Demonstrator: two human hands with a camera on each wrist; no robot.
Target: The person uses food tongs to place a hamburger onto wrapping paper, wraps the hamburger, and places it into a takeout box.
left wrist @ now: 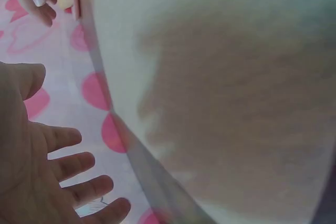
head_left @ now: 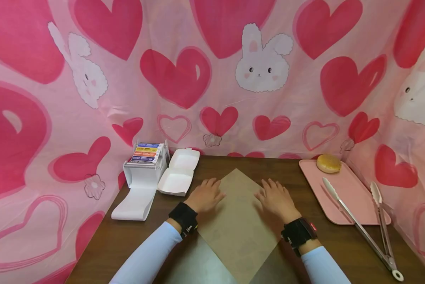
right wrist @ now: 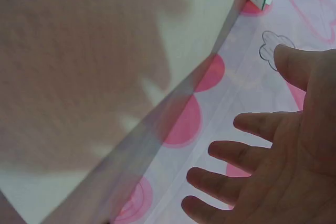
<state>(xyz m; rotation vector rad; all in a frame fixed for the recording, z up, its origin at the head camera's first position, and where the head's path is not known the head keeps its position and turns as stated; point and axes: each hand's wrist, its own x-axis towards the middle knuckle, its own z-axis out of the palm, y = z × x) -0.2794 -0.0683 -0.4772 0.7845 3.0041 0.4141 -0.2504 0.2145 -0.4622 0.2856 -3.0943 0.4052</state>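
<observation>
A sheet of tan wrapping paper (head_left: 239, 221) lies turned like a diamond on the dark wooden table, one corner pointing away. My left hand (head_left: 206, 196) is over its left edge, fingers spread and pointing forward. Over the right edge is my right hand (head_left: 276, 199), in much the same pose. Both hands grip nothing. Soft hand shadows fall on the paper (left wrist: 247, 114) in the left wrist view and on the paper (right wrist: 79, 77) in the right wrist view, with the fingers apart from it.
At the back left, an open white takeaway box (head_left: 177, 179) stands beside a label dispenser (head_left: 145, 161) with a white strip hanging out. To the right, a pink tray (head_left: 358, 197) bears a bun (head_left: 329, 163). Metal tongs (head_left: 363, 228) lean across the tray's near edge. Patterned cloth surrounds the table.
</observation>
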